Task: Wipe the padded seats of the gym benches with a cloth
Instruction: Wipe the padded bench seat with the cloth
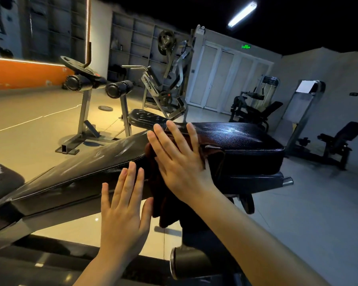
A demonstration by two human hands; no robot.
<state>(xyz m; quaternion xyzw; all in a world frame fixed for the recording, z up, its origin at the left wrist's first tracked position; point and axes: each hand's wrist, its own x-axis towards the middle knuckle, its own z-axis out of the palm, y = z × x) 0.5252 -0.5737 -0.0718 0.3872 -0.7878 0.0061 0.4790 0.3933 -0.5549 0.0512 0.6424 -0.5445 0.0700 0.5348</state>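
Head view: a dark brown cloth (212, 153) is pressed onto the black seat (242, 141) by the right hand (180, 159), fingers straight and spread; part of the cloth is draped over the near edge, hanging between seat and backrest (81, 172). The left hand (122, 215) is laid flat, fingers straight, against the backrest's near side edge, holding nothing. Open tiled floor (298, 213) is seen right of the seat; more benches (339, 141) are set well apart, far right.

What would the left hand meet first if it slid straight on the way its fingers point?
Probably the side edge of the black bench pad; the left hand has its fingertips already at it, though depth is unclear.
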